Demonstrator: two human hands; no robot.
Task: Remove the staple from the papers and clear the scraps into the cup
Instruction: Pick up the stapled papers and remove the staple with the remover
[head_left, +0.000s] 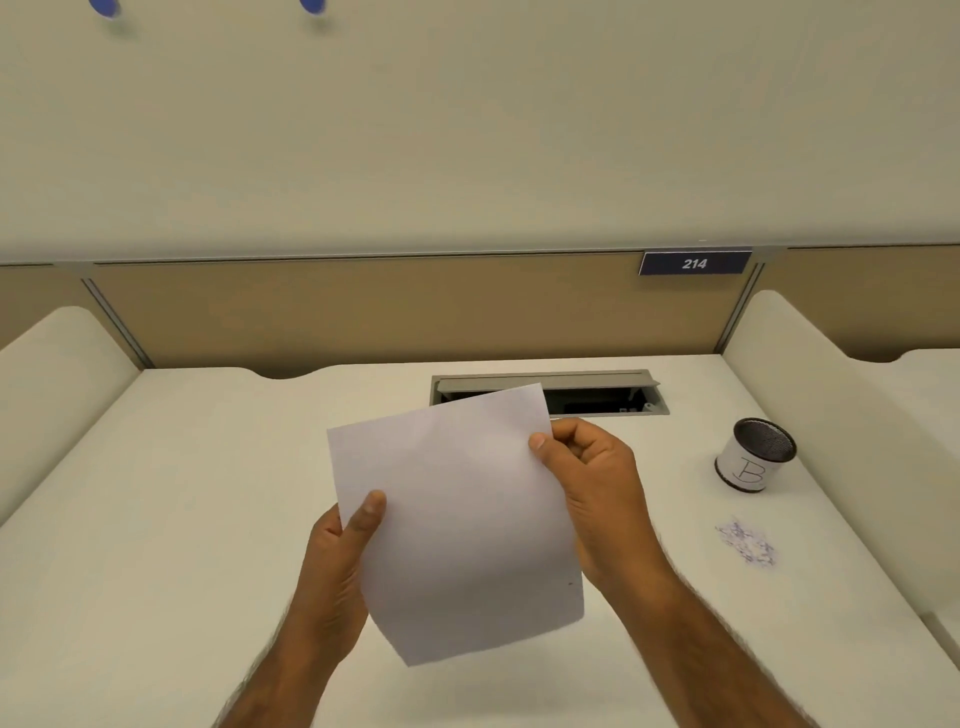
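Head view: papers (457, 519) held up off the desk (156, 519), centre, tilted toward the camera, probably to find the staple. The left hand (337, 561) pinches the left edge, thumb on front, while the right hand (592, 483) is clamped on the far right corner, fingers curled behind. A tiny dark mark near the near right corner may be the staple, too small to tell; scraps (745, 543) lie on the desk at right, just near of the cup (756, 457), not yet cleared.
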